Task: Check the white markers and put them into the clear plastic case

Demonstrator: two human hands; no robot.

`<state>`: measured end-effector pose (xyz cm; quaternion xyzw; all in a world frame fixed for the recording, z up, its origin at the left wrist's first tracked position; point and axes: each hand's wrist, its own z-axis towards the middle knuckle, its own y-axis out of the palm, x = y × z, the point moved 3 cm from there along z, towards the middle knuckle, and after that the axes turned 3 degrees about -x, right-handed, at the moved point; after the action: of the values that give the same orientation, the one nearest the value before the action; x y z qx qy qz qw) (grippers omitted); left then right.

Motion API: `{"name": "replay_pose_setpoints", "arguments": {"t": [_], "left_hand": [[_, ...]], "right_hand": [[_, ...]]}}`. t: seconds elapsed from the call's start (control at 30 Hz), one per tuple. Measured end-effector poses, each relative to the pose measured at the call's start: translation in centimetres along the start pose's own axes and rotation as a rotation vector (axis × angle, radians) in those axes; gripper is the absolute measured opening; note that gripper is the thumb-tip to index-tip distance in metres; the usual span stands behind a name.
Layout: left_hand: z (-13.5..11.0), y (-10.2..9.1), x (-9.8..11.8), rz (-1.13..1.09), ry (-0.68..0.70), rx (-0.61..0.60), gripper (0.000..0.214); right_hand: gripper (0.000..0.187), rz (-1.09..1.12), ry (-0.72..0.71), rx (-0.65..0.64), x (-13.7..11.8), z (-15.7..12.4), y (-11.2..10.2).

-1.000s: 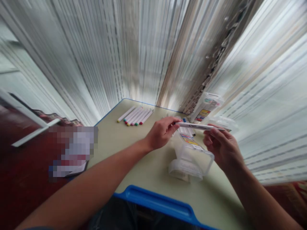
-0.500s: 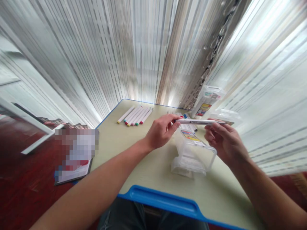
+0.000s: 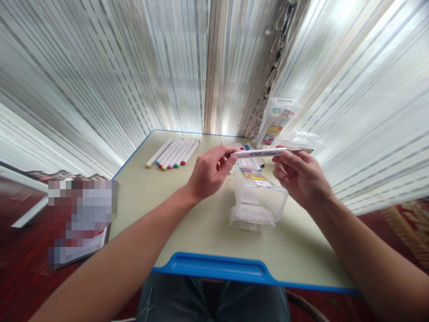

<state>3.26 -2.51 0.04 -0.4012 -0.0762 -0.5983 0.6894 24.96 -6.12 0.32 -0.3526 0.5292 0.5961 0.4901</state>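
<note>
A white marker (image 3: 259,153) with dark print on its barrel is held level above the table, one end in each hand. My left hand (image 3: 212,172) pinches its left end, where a dark tip shows. Around the greyish right end my right hand (image 3: 300,174) is closed, thumb on the barrel. Below the marker stands an open clear plastic case (image 3: 259,201) with a yellow and blue label. Several white markers (image 3: 243,150) lie behind it, partly hidden by the left hand and the held marker. Another row of white markers (image 3: 176,154) with coloured ends lies at the back left.
A clear case (image 3: 276,123) with a label stands upright at the table's back right, with another clear case (image 3: 310,139) beside it. The pale table (image 3: 140,201) has a blue edge and a blue front groove (image 3: 217,267). Striped curtains (image 3: 181,67) hang close behind.
The whole view has shifted, so the table and hands appear further left and slightly higher. Both hands keep hold of the marker, which stays nearly level.
</note>
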Motion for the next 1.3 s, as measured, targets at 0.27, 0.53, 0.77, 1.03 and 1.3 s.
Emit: {"name": "replay_pose_setpoints", "arguments": {"t": [0.27,0.53,0.77,1.03,1.3], "left_hand": [[0.01,0.06,0.1,-0.035,-0.017,-0.004,0.02],[0.02,0.06,0.02,-0.026,-0.002,0.006,0.02],[-0.12,0.17,-0.19,-0.011,0.012,0.0,0.021],[-0.12,0.19,-0.31,-0.008,0.029,-0.002,0.019],[-0.15,0.2,-0.32,-0.009,0.002,-0.007,0.02]], "right_hand": [[0.02,0.018,0.009,0.006,0.03,0.02,-0.02],[0.021,-0.004,0.023,0.025,-0.03,-0.07,0.11],[0.018,0.04,0.074,0.053,-0.19,-0.24,0.5],[0.018,0.025,0.071,0.063,-0.13,-0.29,0.65],[0.019,0.053,0.057,0.055,-0.04,-0.29,0.51]]}}
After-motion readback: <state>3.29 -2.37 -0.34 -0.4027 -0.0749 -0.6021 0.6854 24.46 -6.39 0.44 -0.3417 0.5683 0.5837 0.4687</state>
